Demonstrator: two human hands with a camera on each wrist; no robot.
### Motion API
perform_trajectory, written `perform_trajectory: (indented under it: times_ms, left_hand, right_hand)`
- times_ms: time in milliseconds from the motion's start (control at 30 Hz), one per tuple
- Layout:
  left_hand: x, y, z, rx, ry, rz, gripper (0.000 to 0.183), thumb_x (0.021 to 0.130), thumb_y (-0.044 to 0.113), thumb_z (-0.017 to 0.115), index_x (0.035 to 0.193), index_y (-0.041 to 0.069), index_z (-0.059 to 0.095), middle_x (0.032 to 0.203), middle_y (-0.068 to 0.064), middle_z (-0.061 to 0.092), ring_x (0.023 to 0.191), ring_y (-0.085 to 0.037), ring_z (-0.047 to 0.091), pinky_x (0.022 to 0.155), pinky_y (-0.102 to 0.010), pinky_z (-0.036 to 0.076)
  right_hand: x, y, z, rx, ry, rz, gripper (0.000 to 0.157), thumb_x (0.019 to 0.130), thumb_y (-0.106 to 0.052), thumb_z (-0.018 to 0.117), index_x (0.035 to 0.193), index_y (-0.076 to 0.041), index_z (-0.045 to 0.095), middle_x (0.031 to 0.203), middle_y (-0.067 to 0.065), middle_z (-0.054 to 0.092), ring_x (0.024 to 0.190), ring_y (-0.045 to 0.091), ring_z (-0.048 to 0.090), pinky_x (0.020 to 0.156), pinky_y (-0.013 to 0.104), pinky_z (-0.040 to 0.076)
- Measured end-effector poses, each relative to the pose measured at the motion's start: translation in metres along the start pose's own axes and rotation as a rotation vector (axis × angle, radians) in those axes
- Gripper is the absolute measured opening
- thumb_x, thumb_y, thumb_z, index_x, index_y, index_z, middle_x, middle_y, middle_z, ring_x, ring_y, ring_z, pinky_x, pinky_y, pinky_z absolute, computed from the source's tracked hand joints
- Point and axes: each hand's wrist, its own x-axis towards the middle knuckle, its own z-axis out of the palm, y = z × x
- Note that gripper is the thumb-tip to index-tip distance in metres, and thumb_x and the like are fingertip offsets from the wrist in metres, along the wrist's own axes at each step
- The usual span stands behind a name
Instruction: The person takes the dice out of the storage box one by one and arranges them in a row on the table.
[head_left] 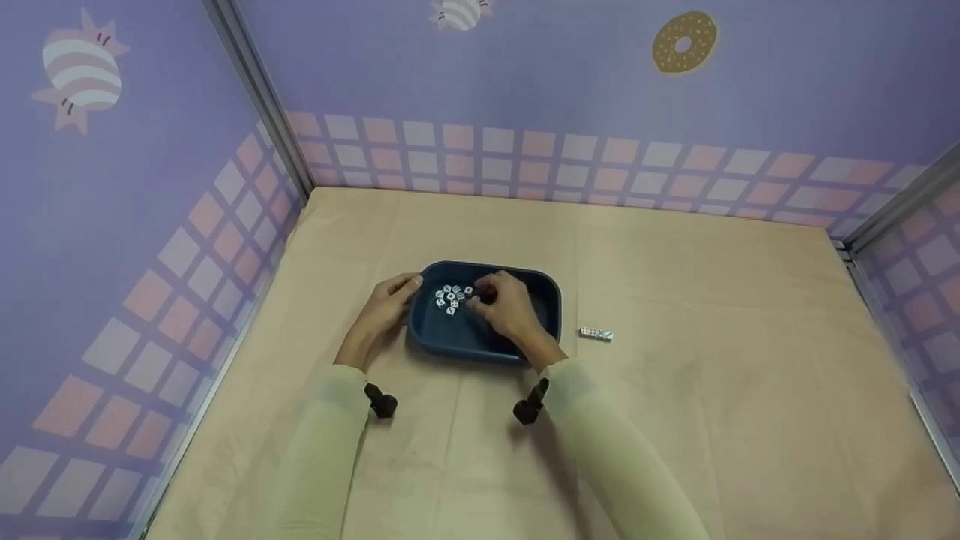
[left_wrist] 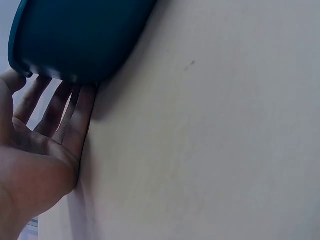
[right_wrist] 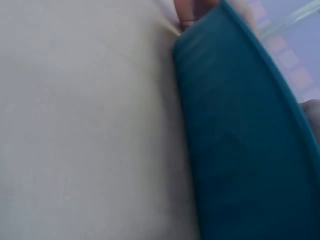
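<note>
A dark blue tray point(head_left: 469, 352) with rounded corners sits on the cloth, with several white dice point(head_left: 450, 296) grouped in its left half. My left hand point(head_left: 386, 304) holds the tray's left end. In the left wrist view, its thumb is at the rim and its fingers point(left_wrist: 56, 107) reach to the outer wall. Inside the tray, my right hand point(head_left: 510, 304) has thumb and fingers bent together around a die point(head_left: 475, 298) at the right side of the group. Another die point(head_left: 469, 290) lies by its fingertips. The tray's side point(right_wrist: 240, 130) hides most of this hand in the right wrist view.
A short row of dice point(head_left: 596, 334), set side by side, lies on the cloth point(head_left: 675, 412) to the right of the tray. Patterned panels point(head_left: 525, 90) stand behind and at both sides. Each wrist carries a small black camera mount point(head_left: 529, 405).
</note>
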Motion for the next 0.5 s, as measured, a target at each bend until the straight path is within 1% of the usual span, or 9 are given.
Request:
perform_trajectory:
  times_ms: [133,300,400,500]
  left_hand:
    - [-0.0001,0.0004,0.0014,0.017,0.008,0.013,0.051,0.11,0.041,0.058,0.146,0.005,0.062,0.145,-0.015,0.062,0.128,-0.03,0.063,0.106,-0.042,0.048]
    - [-0.0008,0.0006,0.0019,0.011,0.023,0.019,0.048,0.11,0.039,0.06,0.144,0.005,0.064,0.14,-0.016,0.064,0.119,-0.026,0.064,0.097,-0.034,0.049]
    - [-0.0017,0.0007,0.0016,0.01,0.027,0.016,0.049,0.11,0.039,0.06,0.143,0.004,0.064,0.14,-0.016,0.064,0.119,-0.025,0.064,0.098,-0.033,0.048]
    - [-0.0028,0.0012,0.0009,0.013,0.025,0.011,0.05,0.11,0.041,0.059,0.144,0.004,0.064,0.14,-0.016,0.064,0.121,-0.027,0.063,0.101,-0.036,0.047]
  right_hand:
    - [-0.001,0.0006,-0.0001,-0.05,-0.046,0.016,0.038,0.093,-0.016,0.085,0.124,0.001,0.074,0.122,0.014,0.068,0.115,0.029,0.064,0.104,0.043,0.05]
    - [-0.0001,0.0,0.0001,-0.108,-0.084,0.007,0.04,0.094,-0.018,0.084,0.127,0.001,0.073,0.128,0.014,0.067,0.121,0.031,0.06,0.107,0.045,0.047]
    - [-0.0002,0.0,0.0007,-0.149,-0.117,-0.003,0.043,0.094,-0.019,0.084,0.13,0.001,0.072,0.133,0.015,0.065,0.126,0.032,0.057,0.11,0.046,0.045]
    - [-0.0009,0.0002,0.0017,-0.18,-0.139,-0.012,0.043,0.094,-0.019,0.084,0.131,0.0,0.072,0.134,0.014,0.064,0.127,0.032,0.055,0.11,0.046,0.046]
